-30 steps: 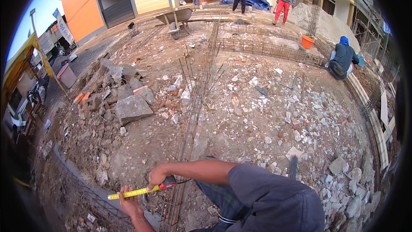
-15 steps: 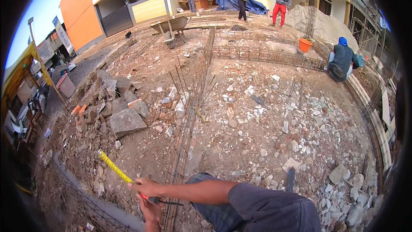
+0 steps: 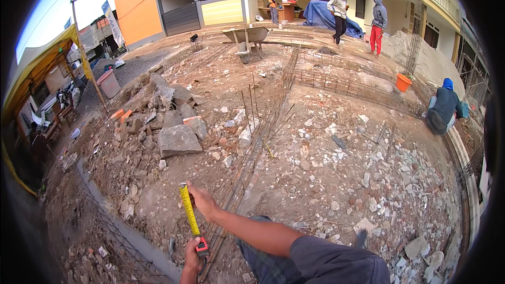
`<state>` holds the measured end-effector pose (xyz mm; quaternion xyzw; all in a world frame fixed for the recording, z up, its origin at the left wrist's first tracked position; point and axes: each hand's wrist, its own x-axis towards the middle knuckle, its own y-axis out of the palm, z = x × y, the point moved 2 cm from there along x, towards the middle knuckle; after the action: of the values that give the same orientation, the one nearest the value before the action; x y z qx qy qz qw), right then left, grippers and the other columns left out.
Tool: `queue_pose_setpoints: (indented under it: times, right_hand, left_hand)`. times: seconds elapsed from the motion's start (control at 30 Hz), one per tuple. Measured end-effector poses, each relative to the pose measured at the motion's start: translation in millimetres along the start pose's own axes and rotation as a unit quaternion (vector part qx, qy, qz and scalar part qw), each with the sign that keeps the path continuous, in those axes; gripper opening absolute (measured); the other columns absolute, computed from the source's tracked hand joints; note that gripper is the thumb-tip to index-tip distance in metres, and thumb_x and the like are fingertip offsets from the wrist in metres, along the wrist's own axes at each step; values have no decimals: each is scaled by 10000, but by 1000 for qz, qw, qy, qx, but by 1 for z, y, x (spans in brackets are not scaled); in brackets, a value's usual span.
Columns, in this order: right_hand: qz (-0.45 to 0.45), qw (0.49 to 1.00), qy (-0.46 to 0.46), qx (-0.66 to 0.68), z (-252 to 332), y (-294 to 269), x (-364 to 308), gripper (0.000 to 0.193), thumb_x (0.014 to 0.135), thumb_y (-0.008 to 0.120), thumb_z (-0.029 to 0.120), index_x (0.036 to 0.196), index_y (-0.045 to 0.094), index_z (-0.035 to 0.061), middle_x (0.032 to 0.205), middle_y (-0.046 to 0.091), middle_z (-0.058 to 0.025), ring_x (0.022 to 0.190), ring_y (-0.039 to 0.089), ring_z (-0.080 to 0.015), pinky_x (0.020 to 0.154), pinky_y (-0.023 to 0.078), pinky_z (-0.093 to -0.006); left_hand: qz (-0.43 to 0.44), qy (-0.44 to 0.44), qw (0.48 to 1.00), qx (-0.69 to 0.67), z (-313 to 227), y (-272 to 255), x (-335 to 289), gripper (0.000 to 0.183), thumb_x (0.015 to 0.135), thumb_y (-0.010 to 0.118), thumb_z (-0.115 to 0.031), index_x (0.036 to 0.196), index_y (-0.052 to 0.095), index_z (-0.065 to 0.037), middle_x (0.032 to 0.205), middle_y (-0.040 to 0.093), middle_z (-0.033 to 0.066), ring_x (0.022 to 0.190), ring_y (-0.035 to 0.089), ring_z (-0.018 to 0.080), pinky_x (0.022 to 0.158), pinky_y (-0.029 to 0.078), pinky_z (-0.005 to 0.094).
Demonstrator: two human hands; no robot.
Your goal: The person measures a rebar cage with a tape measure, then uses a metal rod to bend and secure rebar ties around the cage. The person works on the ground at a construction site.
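Note:
My left hand [image 3: 192, 256] is closed around the red and black case of a tape measure [image 3: 202, 246] in the lower middle. The yellow blade [image 3: 188, 208] sticks out a short way, up and slightly left over the dirt. My right arm reaches across from the lower right. At the blade's far end, my right hand [image 3: 203, 201] has its fingers curled against the edge, seemingly pinching it; the fingertips are partly hidden. Just right of both hands, a long strip of steel rebar [image 3: 244, 171] runs away over the ground.
Broken concrete slabs [image 3: 179, 141] lie ahead left, with rubble [image 3: 379, 179] on the right. Upright rebar ends [image 3: 251, 97] stick up in the middle. A wheelbarrow [image 3: 246, 39], an orange bucket [image 3: 403, 82] and a crouching person [image 3: 444, 108] are farther off. A grey trench edge [image 3: 121, 239] runs lower left.
My right hand has slid up the blade from near the case to its far end. The tape has turned from slanting left to nearly upright. The view has shifted, showing more of the buildings.

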<state>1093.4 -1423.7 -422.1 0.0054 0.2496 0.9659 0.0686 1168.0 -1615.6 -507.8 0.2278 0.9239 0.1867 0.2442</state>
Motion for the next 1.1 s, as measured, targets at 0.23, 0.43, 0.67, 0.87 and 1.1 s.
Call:
queue_pose_setpoints:
  times: [0.23,0.43,0.67,0.87,1.1]
  right_hand:
    - [11,993,13,118,12,11,-8,726,1053,347,659,1032,691,20,850,700,-67,812,687,-189,825,571,-360]
    - [46,975,21,214,19,2,-12,816,1037,247,694,1044,694,11,811,720,-87,744,697,-221,761,568,-370]
    - [0,962,15,274,20,-3,-14,776,1002,289,661,1052,680,-7,669,578,-41,606,569,-212,669,492,-393]
    - [-18,964,14,266,31,-9,-16,900,912,321,884,926,650,46,566,429,32,515,431,-116,575,411,-326]
    - [10,993,82,78,-7,23,-13,484,980,523,517,996,623,44,712,642,-68,617,622,-189,594,497,-352]
  left_hand:
    - [-37,28,997,56,-12,-2,-2,278,940,648,-287,1104,559,-80,799,584,26,589,579,147,498,479,307]
    - [-44,4,994,95,-20,8,-2,215,936,677,-293,954,524,-142,761,557,-11,579,538,97,480,430,269]
    - [-22,-17,990,137,-18,-4,0,313,969,624,-390,1034,577,-87,783,620,53,563,617,187,430,433,306]
    - [-38,-69,988,129,-19,-1,-1,450,925,634,-490,1088,611,-71,823,670,80,562,639,202,415,430,301]
    - [-13,-35,999,26,-10,-12,-9,473,928,619,-484,1173,630,-79,818,662,70,533,629,205,399,442,294]
